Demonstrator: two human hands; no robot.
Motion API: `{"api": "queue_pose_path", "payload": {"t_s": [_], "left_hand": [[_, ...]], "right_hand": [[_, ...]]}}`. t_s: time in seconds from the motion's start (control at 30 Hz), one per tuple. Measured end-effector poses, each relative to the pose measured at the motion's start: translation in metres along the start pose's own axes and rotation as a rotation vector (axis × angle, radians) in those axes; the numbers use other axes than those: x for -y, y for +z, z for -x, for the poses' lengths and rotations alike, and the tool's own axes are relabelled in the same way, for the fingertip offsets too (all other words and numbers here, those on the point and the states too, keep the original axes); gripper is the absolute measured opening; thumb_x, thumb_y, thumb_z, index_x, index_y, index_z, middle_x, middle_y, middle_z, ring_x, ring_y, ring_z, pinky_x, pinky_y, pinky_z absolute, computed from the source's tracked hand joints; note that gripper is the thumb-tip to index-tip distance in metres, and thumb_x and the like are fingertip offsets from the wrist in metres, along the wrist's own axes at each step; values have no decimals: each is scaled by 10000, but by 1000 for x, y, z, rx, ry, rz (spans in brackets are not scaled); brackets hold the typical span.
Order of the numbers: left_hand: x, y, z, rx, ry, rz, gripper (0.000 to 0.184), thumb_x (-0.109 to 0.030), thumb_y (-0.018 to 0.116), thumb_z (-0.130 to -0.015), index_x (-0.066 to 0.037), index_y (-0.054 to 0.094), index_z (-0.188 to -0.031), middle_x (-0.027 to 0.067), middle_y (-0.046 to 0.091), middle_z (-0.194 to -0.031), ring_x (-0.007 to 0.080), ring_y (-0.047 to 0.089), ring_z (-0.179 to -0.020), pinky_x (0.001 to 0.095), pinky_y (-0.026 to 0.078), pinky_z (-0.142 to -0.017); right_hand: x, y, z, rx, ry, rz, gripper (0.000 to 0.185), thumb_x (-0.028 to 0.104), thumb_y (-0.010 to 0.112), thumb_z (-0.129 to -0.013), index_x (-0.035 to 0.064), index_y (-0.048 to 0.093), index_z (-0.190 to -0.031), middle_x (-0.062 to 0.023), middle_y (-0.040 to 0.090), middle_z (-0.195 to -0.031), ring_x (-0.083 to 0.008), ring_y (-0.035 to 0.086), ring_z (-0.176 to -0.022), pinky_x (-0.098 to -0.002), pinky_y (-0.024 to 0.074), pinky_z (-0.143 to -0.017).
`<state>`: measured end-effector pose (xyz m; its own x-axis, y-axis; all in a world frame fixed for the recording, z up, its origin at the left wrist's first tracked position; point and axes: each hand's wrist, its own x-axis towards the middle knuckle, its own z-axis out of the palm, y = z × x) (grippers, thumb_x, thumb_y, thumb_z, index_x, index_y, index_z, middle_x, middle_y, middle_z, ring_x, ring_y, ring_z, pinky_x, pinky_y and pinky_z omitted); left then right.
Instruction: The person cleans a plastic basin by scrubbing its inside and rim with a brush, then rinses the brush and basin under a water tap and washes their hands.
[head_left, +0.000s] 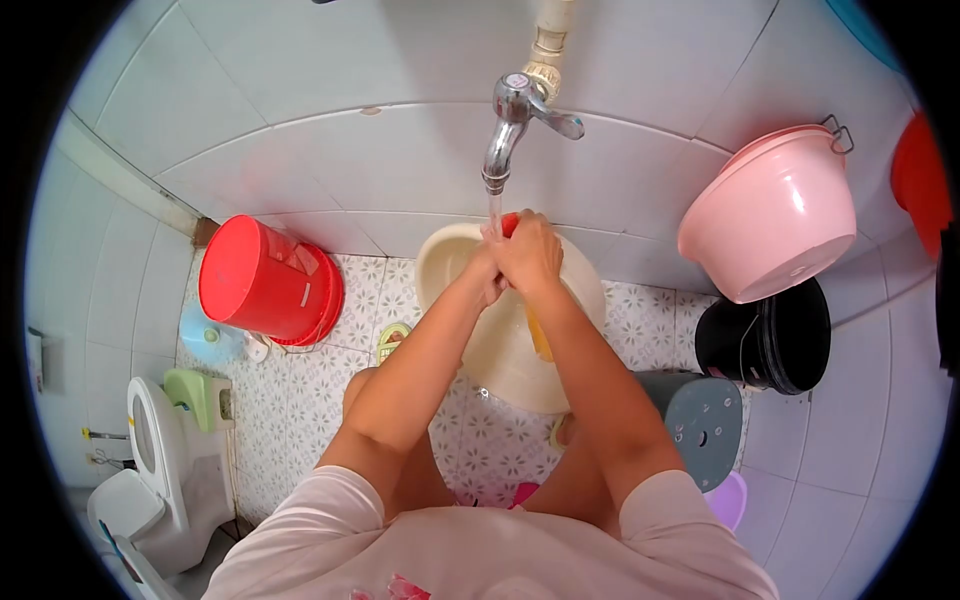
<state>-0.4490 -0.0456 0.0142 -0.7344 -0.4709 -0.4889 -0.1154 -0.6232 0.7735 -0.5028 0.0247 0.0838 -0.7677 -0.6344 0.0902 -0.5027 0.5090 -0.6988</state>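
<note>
Water runs from the chrome tap (508, 130) onto both my hands, which are closed together over a large cream basin (445, 262). My right hand (532, 250) wraps over a small red object (510, 223); only a piece of it shows, and its kind is hidden. Pressed against the right from the left side, my left hand (488, 272) has bent fingers and grips the same red object from below. Inside the basin, a yellow item (539, 335) lies partly behind my right forearm.
A red bucket (250, 270) stands upside down at left, near a toilet (165, 450). At right, a pink bucket (775, 215) hangs on the wall above a black bucket (765, 335). A grey stool (703, 430) is beside my right arm.
</note>
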Motion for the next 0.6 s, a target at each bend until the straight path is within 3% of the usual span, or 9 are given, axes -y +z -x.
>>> {"api": "queue_pose_path", "payload": {"t_s": [0.07,0.2,0.3,0.37,0.4,0.47,0.6], "left_hand": [[-5,4,17,-52,-27,220,184,-248,442,-939,-107,533,-1014,47,611,-892,138,621,-758,304,545,-629],[-5,12,28,-23,-35,272,165,-227,451,-932,-115,537,-1017,50,601,-887,131,623,-765,299,547,-633],[17,4,19,-13,-202,265,174,-195,467,-923,-109,518,-1066,56,597,-897,145,627,-787,298,551,-650],[21,8,28,-19,-117,46,242,-116,502,-885,-57,476,-1119,66,596,-905,161,626,-792,309,555,-645],[15,15,39,-21,-117,46,242,-116,502,-885,-57,476,-1119,66,596,-905,161,626,-792,309,555,-645],[0,31,63,-112,-18,-241,322,-46,537,-826,-16,448,-1134,69,595,-886,148,614,-767,289,537,-619],[2,18,66,-31,-24,-276,389,7,552,-760,-12,448,-1134,78,591,-905,152,606,-748,281,507,-625]], "right_hand": [[10,-2,6,121,-25,56,425,327,656,-759,-34,556,-960,-199,553,-998,-379,581,-938,-472,478,-773],[1,1,4,33,26,36,375,312,636,-777,-30,572,-915,-218,598,-954,-409,600,-852,-465,466,-760],[4,-10,-4,23,34,-37,337,271,643,-771,-16,565,-929,-206,611,-953,-404,601,-865,-456,465,-775],[2,-7,-8,265,-146,-1,327,243,659,-758,8,564,-965,-182,624,-956,-376,608,-868,-435,469,-787],[0,-8,-9,266,-146,-2,327,243,659,-758,8,564,-965,-182,624,-956,-376,608,-868,-435,469,-787],[-3,-10,-12,315,-137,-124,314,214,674,-753,52,555,-994,-203,583,-1019,-383,596,-892,-450,476,-770],[-15,8,-17,331,-188,-59,302,223,668,-765,47,558,-985,-207,580,-1000,-390,590,-882,-452,471,-762]]}}
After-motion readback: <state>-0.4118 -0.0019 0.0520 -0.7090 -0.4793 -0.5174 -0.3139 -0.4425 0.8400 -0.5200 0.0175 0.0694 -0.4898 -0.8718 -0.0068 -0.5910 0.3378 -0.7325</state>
